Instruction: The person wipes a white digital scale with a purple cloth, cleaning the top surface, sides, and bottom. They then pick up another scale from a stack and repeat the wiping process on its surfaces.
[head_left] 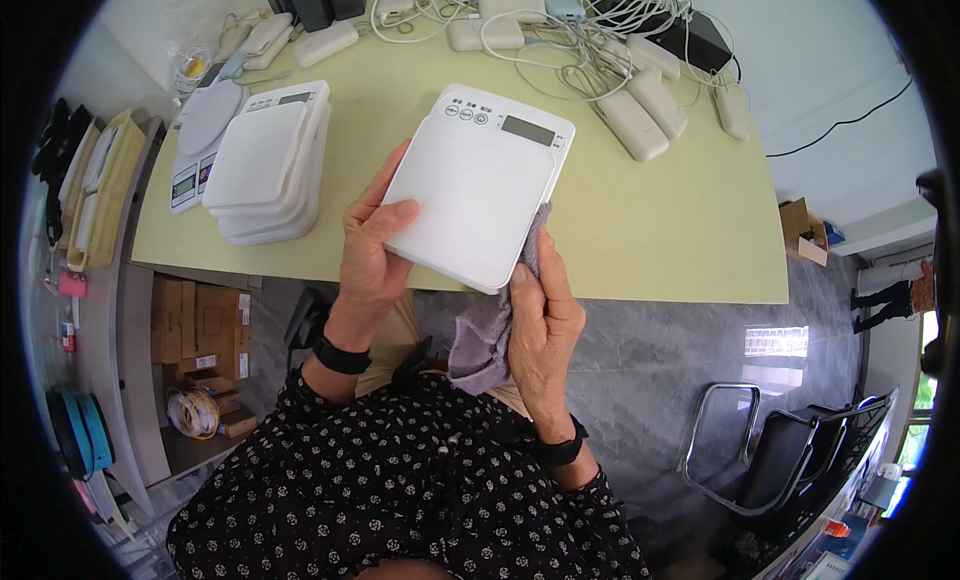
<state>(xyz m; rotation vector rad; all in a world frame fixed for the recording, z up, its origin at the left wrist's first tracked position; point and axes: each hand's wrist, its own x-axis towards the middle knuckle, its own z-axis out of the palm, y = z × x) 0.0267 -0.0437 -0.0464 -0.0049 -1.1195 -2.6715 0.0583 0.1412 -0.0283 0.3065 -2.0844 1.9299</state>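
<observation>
A white digital kitchen scale (472,195) is held up over the table's near edge, its display and buttons on the far side. My left hand (374,240) grips its left edge, thumb on top of the plate and fingers underneath. Against its lower right edge, my right hand (545,325) pinches a grey-purple cloth (484,345), which hangs down toward my lap. Some of the cloth is hidden behind the scale and my fingers. To the left on the table stands a stack of white scales (262,160), with another scale with a round plate (205,130) beside it.
Power banks (632,122) and tangled white cables (560,40) cover the far side of the pale green table (690,235). Shelves with cardboard boxes (205,325) stand at the lower left. A black chair (770,460) is on the right, and another person (905,295) stands far off.
</observation>
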